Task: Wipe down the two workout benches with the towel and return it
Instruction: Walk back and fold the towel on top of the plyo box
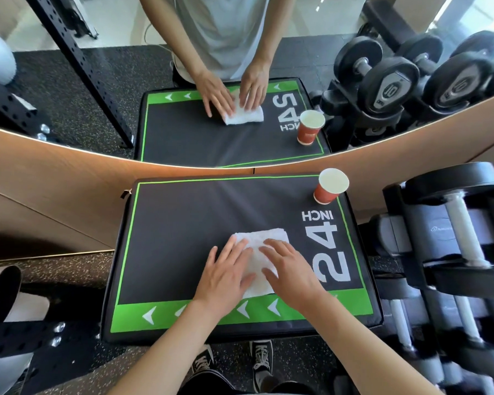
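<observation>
**Both hands flat on the folded towel atop the padded bench**

A white towel (264,253), folded into a thick rectangle, lies on the black top of the padded bench (183,223), which is edged in green and marked "24 INCH" in white. The left hand (227,273) lies on the towel's left half and the right hand (290,267) on its right half, side by side and nearly touching. In both, the grip is apart: fingers straight and spread, pressing down on the cloth, curled round nothing. The far edge of the towel shows beyond the fingertips; its near edge shows between the wrists, just short of the green band with white arrows.

Beyond the right hand and further to its right, at the far corner of the bench, stands a red paper cup (330,186), upright, well apart from the towel. To the right of the right hand, off the bench, a rack holds dumbbells (462,223) with black ends. Straight ahead of both hands a wooden ledge (69,178) runs under a mirror (183,58) that repeats the bench, cup, towel and hands. Below the wrists, dark laced shoes (261,357) stand on speckled black floor (77,280). Left of the left hand, a black perforated steel beam (26,334) crosses the low corner
</observation>
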